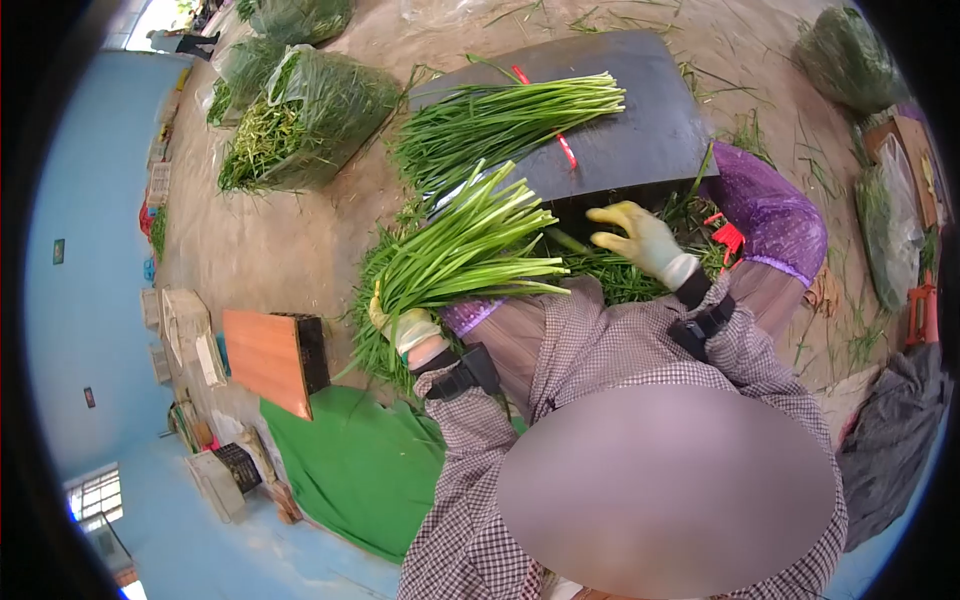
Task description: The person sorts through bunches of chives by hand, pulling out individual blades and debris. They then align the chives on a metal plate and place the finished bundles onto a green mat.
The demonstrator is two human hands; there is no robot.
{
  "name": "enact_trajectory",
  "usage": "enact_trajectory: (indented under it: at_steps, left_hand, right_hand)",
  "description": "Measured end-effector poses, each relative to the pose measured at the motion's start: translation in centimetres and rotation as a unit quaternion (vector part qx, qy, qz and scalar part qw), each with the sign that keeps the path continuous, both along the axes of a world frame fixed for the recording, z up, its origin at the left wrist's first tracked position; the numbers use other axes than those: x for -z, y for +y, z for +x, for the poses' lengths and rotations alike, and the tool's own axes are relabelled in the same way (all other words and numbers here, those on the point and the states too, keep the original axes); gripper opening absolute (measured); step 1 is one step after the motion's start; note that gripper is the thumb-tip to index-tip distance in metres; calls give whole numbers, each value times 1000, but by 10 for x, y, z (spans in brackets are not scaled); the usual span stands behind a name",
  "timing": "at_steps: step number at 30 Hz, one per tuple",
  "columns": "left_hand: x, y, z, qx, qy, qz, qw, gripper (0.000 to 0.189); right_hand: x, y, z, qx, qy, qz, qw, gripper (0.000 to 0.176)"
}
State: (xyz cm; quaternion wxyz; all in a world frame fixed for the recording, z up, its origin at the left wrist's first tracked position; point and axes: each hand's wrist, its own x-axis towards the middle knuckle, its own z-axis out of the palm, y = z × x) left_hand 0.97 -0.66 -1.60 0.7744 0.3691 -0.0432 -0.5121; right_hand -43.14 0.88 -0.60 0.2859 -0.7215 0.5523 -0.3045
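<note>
My left hand [402, 328], in a pale yellow-and-white work glove, is closed around the lower left side of a loose bunch of chives [465, 250]. The pale cut stems point right and the leaves hang down over my left leg. My right hand [640, 240], also gloved, is held empty above the loose greens, fingers apart and pointing left. Another bunch of chives [500, 115] lies across a dark board [650, 120] in front of me. A red strap [567, 151] sticks out from beneath that bunch.
Plastic bags of greens [320, 120] stand at the far left, and another bag [850, 60] is at the far right. Red ties [727, 238] sit by my right knee. An orange-topped box [265, 355] and green sheet [350, 460] are on my left.
</note>
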Motion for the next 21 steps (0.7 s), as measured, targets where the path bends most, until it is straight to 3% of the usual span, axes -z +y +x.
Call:
enact_trajectory:
  at_steps: [1,2,5,8,15,16,17,18,19,20,21]
  left_hand:
    - [5,-2,3,7,-19,1,1000,39]
    - [6,-3,4,7,-25,0,1000,39]
    - [8,-2,6,13,-19,-1,1000,39]
    - [6,0,5,21,-4,-3,1000,39]
    - [22,-1,23,44,22,-20,999,39]
    - [26,-2,28,49,19,-24,998,39]
    - [32,-2,32,51,23,-27,998,39]
    - [30,0,30,60,22,-29,998,39]
    - [28,3,28,68,21,-31,997,39]
    - [23,3,24,80,19,-32,996,39]
    - [14,3,14,71,23,-24,997,39]
  right_hand:
    - [-32,-4,23,-14,-190,99,977,41]
    - [-41,-11,45,-21,-360,145,922,41]
    - [-30,-28,80,-16,-441,211,873,22]
    - [-34,-25,84,18,-469,273,840,18]
    - [-3,-2,21,109,-435,240,861,23]
    - [17,0,-4,120,-218,223,943,25]
    - [33,1,-26,124,13,193,973,30]
    - [36,4,-38,76,204,246,945,34]
    - [41,5,-47,27,386,288,876,40]
    - [15,12,-39,20,402,219,889,53]
    - [17,13,-30,37,314,97,944,60]
